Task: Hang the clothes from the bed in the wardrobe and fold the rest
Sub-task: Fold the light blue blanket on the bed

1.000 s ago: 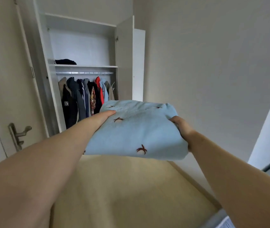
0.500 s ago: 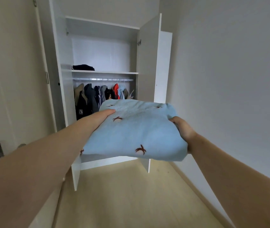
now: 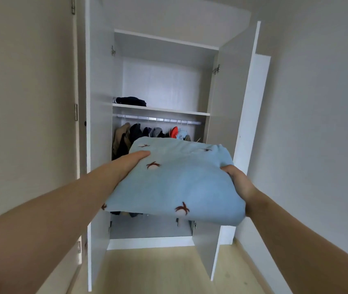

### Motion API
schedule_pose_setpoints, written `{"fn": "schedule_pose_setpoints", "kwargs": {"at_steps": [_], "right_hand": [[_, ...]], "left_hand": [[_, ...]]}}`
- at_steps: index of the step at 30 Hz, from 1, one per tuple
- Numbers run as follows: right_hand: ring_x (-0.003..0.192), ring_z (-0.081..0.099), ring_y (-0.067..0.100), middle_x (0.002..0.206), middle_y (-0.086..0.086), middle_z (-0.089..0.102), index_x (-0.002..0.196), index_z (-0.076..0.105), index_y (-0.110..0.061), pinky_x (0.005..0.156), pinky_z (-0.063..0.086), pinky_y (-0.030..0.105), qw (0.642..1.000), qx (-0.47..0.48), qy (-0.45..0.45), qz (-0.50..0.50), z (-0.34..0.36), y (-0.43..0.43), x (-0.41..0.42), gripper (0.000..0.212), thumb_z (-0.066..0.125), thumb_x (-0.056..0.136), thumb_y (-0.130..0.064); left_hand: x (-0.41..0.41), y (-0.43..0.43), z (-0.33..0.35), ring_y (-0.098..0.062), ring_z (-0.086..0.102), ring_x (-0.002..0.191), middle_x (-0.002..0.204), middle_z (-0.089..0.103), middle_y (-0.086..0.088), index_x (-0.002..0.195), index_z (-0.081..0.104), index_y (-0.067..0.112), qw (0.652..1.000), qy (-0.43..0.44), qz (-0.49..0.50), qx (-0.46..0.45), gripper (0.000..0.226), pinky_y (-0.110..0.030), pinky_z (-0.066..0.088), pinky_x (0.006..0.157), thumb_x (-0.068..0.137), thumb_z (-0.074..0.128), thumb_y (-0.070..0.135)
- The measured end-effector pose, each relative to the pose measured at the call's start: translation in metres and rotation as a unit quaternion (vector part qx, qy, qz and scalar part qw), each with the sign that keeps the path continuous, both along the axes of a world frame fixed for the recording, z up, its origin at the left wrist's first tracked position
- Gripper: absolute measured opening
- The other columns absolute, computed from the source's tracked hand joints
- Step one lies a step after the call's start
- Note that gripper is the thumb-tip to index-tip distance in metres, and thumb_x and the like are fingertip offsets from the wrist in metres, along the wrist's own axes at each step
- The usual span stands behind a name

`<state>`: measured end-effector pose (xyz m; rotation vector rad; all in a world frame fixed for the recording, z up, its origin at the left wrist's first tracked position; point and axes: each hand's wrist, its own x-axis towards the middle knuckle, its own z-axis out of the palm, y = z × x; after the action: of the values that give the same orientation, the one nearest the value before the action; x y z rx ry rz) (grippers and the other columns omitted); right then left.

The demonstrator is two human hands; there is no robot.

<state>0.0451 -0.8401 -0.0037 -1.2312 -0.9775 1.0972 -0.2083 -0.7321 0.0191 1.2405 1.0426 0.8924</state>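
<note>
You held the folded blue blanket (image 3: 175, 183) level before the open wardrobe (image 3: 96, 124), left hand (image 3: 132, 160) gripping one side, right hand (image 3: 238, 183) the other. The shelf (image 3: 168, 111) lay ahead and above, a dark pile (image 3: 130, 101) at its left end.

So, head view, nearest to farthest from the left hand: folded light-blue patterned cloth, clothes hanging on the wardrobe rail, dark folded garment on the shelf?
1. Folded light-blue cloth, in the left hand.
2. Hanging clothes, beyond, below the shelf.
3. Dark folded garment, above, on the shelf.
</note>
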Motion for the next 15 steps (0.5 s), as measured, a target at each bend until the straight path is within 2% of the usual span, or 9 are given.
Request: {"fn": "schedule_pose_setpoints", "kwargs": {"at_steps": [2, 4, 7, 10, 13, 15], "right_hand": [[0.076, 0.062, 0.028, 0.078, 0.009, 0.067, 0.099, 0.063, -0.012, 0.072, 0.047, 0.035, 1.000, 0.001, -0.012, 0.002, 0.004, 0.037, 0.000, 0.029, 0.042, 0.090, -0.029], [0.079, 0.061, 0.030, 0.082, 0.010, 0.066, 0.102, 0.062, -0.012, 0.073, 0.047, 0.036, 1.000, 0.007, -0.017, 0.003, 0.010, 0.080, -0.003, 0.029, 0.042, 0.090, -0.029], [0.070, 0.060, 0.026, 0.075, 0.008, 0.064, 0.094, 0.062, -0.013, 0.066, 0.046, 0.033, 1.000, 0.020, -0.011, -0.002, 0.024, 0.149, -0.007, 0.025, 0.041, 0.091, -0.027], [0.058, 0.062, 0.022, 0.066, 0.006, 0.063, 0.087, 0.061, -0.013, 0.059, 0.047, 0.029, 0.999, 0.044, 0.001, -0.007, 0.037, 0.211, -0.005, 0.023, 0.041, 0.091, -0.024], [0.046, 0.060, 0.016, 0.052, 0.000, 0.061, 0.079, 0.059, -0.013, 0.048, 0.046, 0.026, 0.998, 0.057, 0.030, -0.015, 0.038, 0.275, -0.002, 0.023, 0.041, 0.091, -0.022], [0.047, 0.059, 0.017, 0.052, 0.001, 0.059, 0.079, 0.058, -0.012, 0.053, 0.043, 0.029, 0.997, 0.053, 0.048, -0.026, 0.031, 0.315, 0.003, 0.021, 0.043, 0.090, -0.022]], "left_hand": [[0.000, 0.034, 0.002, -0.023, 0.063, 0.078, 0.095, 0.067, -0.011, 0.115, 0.059, 0.013, 1.000, -0.009, -0.003, -0.001, 0.037, -0.031, 0.049, 0.065, 0.089, 0.057, 0.039], [-0.001, 0.075, 0.007, -0.024, 0.062, 0.078, 0.096, 0.067, -0.012, 0.117, 0.058, 0.013, 1.000, -0.014, -0.003, 0.008, 0.038, -0.031, 0.050, 0.068, 0.089, 0.057, 0.039], [0.000, 0.147, 0.022, -0.024, 0.060, 0.078, 0.107, 0.064, -0.014, 0.126, 0.054, 0.012, 0.999, -0.025, 0.006, 0.039, 0.043, -0.030, 0.048, 0.075, 0.090, 0.056, 0.035], [0.000, 0.215, 0.038, -0.029, 0.063, 0.093, 0.121, 0.061, -0.014, 0.130, 0.051, 0.015, 0.995, -0.024, 0.040, 0.093, 0.050, -0.037, 0.053, 0.081, 0.085, 0.063, 0.034], [0.002, 0.282, 0.049, -0.032, 0.063, 0.102, 0.118, 0.063, -0.013, 0.128, 0.053, 0.018, 0.995, -0.006, 0.029, 0.097, 0.053, -0.044, 0.050, 0.091, 0.081, 0.067, 0.039], [0.008, 0.321, 0.053, -0.032, 0.063, 0.102, 0.117, 0.064, -0.013, 0.128, 0.052, 0.019, 0.996, 0.008, 0.012, 0.093, 0.055, -0.045, 0.049, 0.093, 0.080, 0.067, 0.041]]}}
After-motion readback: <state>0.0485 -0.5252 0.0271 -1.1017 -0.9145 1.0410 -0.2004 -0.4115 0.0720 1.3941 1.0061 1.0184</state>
